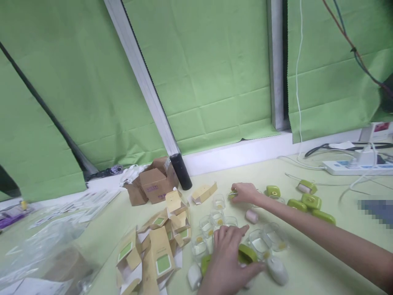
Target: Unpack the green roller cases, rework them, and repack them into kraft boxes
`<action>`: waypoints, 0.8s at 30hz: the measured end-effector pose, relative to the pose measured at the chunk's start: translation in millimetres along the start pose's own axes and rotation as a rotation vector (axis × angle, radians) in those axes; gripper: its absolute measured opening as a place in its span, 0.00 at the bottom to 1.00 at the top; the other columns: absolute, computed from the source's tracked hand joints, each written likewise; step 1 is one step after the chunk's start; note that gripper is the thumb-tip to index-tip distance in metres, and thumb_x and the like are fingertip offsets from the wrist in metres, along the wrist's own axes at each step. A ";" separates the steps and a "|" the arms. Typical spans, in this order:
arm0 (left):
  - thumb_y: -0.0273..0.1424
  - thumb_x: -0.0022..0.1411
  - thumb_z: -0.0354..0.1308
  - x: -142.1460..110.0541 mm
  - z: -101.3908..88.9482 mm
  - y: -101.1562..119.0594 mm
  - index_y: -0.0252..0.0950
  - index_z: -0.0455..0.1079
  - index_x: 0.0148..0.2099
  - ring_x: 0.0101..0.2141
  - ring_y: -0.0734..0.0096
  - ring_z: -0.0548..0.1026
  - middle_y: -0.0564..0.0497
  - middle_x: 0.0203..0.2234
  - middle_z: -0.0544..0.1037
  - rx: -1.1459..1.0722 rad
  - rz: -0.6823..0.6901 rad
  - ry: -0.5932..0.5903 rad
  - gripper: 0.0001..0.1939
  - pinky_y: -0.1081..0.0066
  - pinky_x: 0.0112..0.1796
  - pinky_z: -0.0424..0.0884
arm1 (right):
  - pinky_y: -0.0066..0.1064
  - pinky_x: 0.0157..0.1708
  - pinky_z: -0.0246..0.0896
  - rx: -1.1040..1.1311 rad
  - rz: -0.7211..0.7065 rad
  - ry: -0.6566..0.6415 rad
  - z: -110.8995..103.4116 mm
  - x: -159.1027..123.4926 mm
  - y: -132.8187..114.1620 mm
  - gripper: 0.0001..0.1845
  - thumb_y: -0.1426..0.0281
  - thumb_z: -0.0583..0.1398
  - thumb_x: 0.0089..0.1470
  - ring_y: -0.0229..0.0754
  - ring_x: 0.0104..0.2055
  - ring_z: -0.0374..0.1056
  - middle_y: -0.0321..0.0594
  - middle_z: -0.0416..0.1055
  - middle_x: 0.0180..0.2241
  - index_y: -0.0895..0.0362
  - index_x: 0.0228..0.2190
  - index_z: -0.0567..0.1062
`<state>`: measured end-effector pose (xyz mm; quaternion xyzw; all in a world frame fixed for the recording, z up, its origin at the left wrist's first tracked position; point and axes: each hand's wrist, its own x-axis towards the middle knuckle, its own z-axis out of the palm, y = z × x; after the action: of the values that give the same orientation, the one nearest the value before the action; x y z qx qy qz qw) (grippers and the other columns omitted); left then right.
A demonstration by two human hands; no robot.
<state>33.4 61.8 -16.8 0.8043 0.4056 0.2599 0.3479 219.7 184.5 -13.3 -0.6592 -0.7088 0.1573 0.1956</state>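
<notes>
My left hand [225,256] is at the front, palm down with fingers and thumb spread. A green rounded piece [247,253] shows between its thumb and forefinger; I cannot tell whether they touch. Farther back, the fingers of my right hand [244,192] are closed around a small green piece [232,193], mostly hidden by the hand. Between the hands lies a pale pink roll [251,216]. Clear plastic cases [206,224] with yellow spots lie around both hands. Close to my left hand are a white rounded piece [194,275] and a white mouse-shaped piece [277,270].
Several opened small cartons [161,254] lie to the left, with a brown cardboard box [155,184] and a black cylinder [181,171] behind. More green cases [311,201] sit at right, near a power strip [359,166] and cables. Clear plastic wrap [39,246] covers the far left.
</notes>
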 end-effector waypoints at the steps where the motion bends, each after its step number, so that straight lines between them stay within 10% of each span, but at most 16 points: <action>1: 0.40 0.51 0.64 0.4 0.3 0.3 0.45 0.66 0.56 0.49 0.50 0.61 0.45 0.48 0.70 -0.069 -0.030 0.088 0.29 0.58 0.50 0.54 | 0.43 0.43 0.66 0.031 -0.018 0.017 -2.2 -6.2 -3.2 0.16 0.65 0.58 0.60 0.44 0.44 0.69 0.43 0.69 0.47 0.58 0.47 0.69; 6: 0.46 0.58 0.56 11.5 1.0 -1.8 0.38 0.47 0.65 0.34 0.64 0.71 0.39 0.49 0.69 -0.604 -0.137 0.507 0.39 0.64 0.38 0.65 | 0.31 0.36 0.64 0.240 -0.230 -0.016 -19.4 -56.7 -31.0 0.20 0.56 0.61 0.52 0.42 0.41 0.68 0.37 0.70 0.43 0.54 0.42 0.68; 12: 0.42 0.55 0.62 11.0 -6.5 -9.5 0.35 0.67 0.46 0.29 0.71 0.70 0.49 0.31 0.75 -1.092 -0.079 0.338 0.21 0.71 0.33 0.65 | 0.28 0.25 0.56 0.607 -0.228 -0.216 -31.5 -111.7 -63.5 0.18 0.57 0.55 0.58 0.32 0.23 0.60 0.35 0.68 0.43 0.46 0.49 0.65; 18: 0.39 0.52 0.64 6.1 -3.4 -8.0 0.36 0.67 0.44 0.25 0.76 0.67 0.51 0.29 0.74 -1.365 -0.113 0.411 0.19 0.74 0.27 0.62 | 0.28 0.24 0.48 0.683 -0.166 -0.296 -21.3 -117.1 -56.4 0.28 0.46 0.50 0.56 0.35 0.23 0.52 0.30 0.57 0.20 0.56 0.20 0.65; 24: 0.39 0.56 0.63 1.0 2.1 -7.3 0.37 0.65 0.47 0.26 0.77 0.68 0.51 0.30 0.76 -1.397 -0.126 0.372 0.20 0.74 0.29 0.63 | 0.27 0.19 0.38 0.895 -0.126 -0.443 2.5 -120.5 -54.0 0.32 0.40 0.52 0.51 0.31 0.19 0.46 0.29 0.57 0.18 0.57 0.19 0.65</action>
<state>32.1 65.1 -23.6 0.3118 0.2429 0.5703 0.7201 177.9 60.2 2.1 -0.4172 -0.6349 0.5699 0.3132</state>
